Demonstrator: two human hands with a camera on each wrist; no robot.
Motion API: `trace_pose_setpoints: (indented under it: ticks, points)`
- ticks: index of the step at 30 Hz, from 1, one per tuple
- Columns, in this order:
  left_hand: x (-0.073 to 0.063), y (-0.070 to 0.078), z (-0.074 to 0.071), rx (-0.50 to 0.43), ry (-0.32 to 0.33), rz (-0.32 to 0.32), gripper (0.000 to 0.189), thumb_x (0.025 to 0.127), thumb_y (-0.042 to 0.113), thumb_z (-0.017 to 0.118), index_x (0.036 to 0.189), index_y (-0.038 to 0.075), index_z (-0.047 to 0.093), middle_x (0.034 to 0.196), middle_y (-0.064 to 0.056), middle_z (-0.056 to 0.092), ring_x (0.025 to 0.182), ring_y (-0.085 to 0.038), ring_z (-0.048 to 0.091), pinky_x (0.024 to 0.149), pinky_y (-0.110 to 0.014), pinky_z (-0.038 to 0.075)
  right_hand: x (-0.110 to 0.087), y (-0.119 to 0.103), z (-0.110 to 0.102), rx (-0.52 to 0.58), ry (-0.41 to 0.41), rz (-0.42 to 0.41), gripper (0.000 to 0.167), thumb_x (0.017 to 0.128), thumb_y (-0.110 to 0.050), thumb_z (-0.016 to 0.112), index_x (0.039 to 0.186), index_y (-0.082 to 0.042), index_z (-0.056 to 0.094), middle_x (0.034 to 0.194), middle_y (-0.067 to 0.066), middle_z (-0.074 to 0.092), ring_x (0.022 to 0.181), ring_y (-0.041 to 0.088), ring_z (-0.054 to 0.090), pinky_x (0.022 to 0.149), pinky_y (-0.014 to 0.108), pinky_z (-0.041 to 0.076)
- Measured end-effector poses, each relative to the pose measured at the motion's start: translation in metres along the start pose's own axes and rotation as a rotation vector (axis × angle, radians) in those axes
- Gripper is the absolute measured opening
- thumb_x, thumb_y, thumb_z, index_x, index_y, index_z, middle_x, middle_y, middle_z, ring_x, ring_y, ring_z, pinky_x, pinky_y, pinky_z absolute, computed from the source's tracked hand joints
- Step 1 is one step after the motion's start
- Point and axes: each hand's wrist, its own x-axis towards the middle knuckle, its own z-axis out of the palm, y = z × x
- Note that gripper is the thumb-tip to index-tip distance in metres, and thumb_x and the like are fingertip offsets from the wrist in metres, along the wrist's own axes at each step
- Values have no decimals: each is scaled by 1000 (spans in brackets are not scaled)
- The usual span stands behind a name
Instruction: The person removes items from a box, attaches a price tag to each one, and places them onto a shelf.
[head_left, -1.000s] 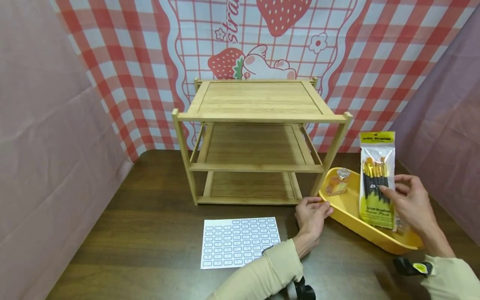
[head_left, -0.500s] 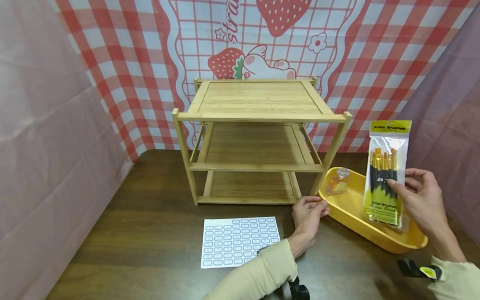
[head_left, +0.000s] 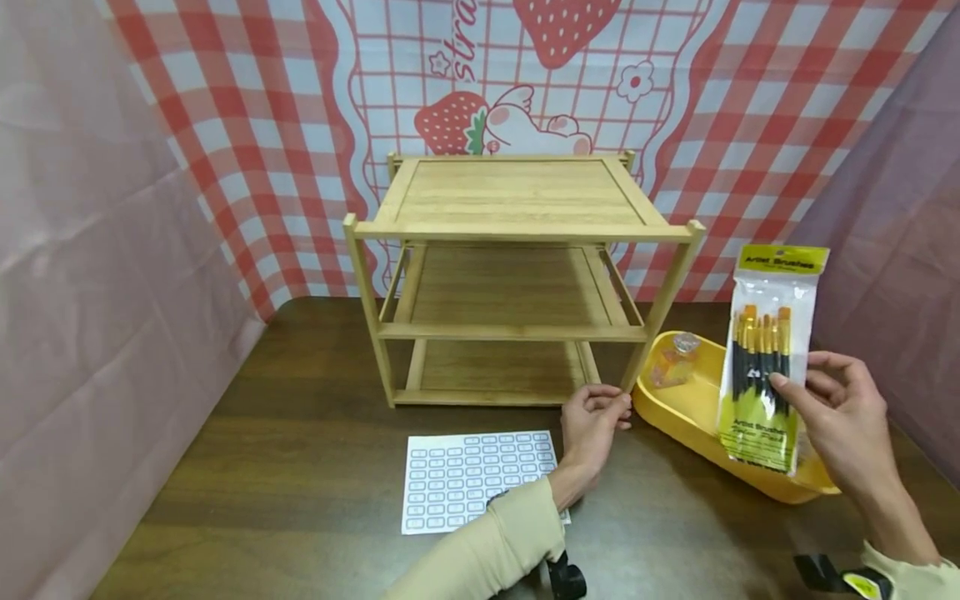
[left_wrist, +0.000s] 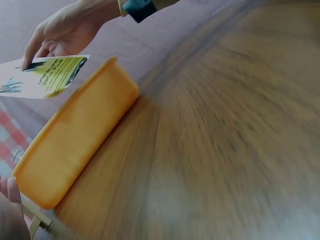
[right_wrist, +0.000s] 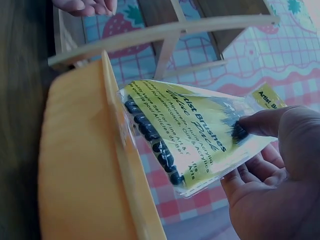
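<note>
My right hand (head_left: 851, 417) pinches a clear pack of artist brushes (head_left: 767, 358) by its right edge, thumb in front. The pack stands upright over the yellow tray (head_left: 678, 429), its lower end overlapping the tray's near wall in the head view. Black handle ends (right_wrist: 145, 127) show through the bag's bottom in the right wrist view. My left hand (head_left: 590, 429) holds nothing; its loosely bent fingers are at the shelf's front right foot, left of the tray. Inside the tray's far end lies a perfume bottle (head_left: 675, 362) with a faceted clear cap.
A three-tier wooden shelf (head_left: 517, 196) stands at the back middle of the brown table (head_left: 262, 492). In front of it lies a white sheet of blue-framed labels (head_left: 465, 479), partly under my left forearm. A checkered strawberry cloth (head_left: 292, 167) hangs behind, with plain cloth at both sides.
My left hand has come off the tray's rim and moved left. The right hand has lifted the brush pack up and rightward out of the tray, then shifted it slightly toward me.
</note>
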Motion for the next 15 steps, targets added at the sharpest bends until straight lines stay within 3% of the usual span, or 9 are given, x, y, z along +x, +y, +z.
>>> trace_pose_setpoints:
  ticks: [9,15]
  points:
    - [2,13,-13,27,-46,5,15,86,-6,72,99,-9,67,78,1,66,69,-11,62,59,-18,55,-22,5,14,147,-29,-36,41,94,17,63,119,-14,53,97,-9,76,86,-1,70,66,11,53]
    - [3,24,-30,93,-78,35,20,86,-5,73,103,-13,65,83,1,68,72,-8,61,60,-20,56,-34,10,20,238,-84,-36,42,94,22,56,119,-11,53,101,-4,77,89,2,72,68,15,56]
